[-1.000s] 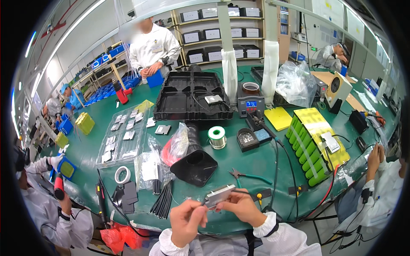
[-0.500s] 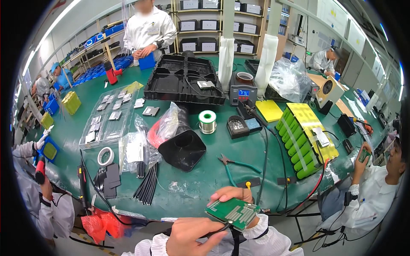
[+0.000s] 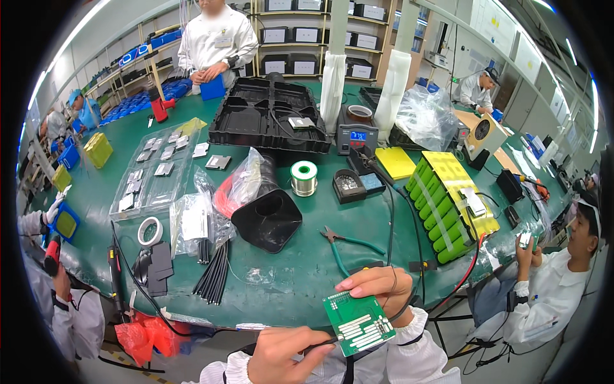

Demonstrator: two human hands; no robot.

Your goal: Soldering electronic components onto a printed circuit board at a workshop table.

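Observation:
My right hand [image 3: 377, 287] grips a green circuit board [image 3: 350, 315] by its upper edge, thumb and fingers pressed on it. The board hangs tilted over the table's front edge, its face with pale metal strips turned toward me. Beside the board's lower left edge, my left hand [image 3: 284, 353] is closed on a thin black wire [image 3: 323, 344]. The wire's tip reaches the board's edge; I cannot tell whether it is attached. Pliers with green handles [image 3: 348, 242] lie on the table just beyond my right hand.
A green-cell battery pack [image 3: 441, 211] stands right, near a soldering station [image 3: 354, 136]. A solder spool [image 3: 304, 178], black funnel-shaped nozzle [image 3: 268, 221] and black wires [image 3: 214, 275] lie mid-table. Left are a tape roll [image 3: 150, 232] and clear tray [image 3: 150, 169]. Co-workers sit or stand around.
My right hand has turned the circuit board, so its striped face now stands more upright toward me. My left hand keeps its pinch on the wire. The whole view has shifted slightly.

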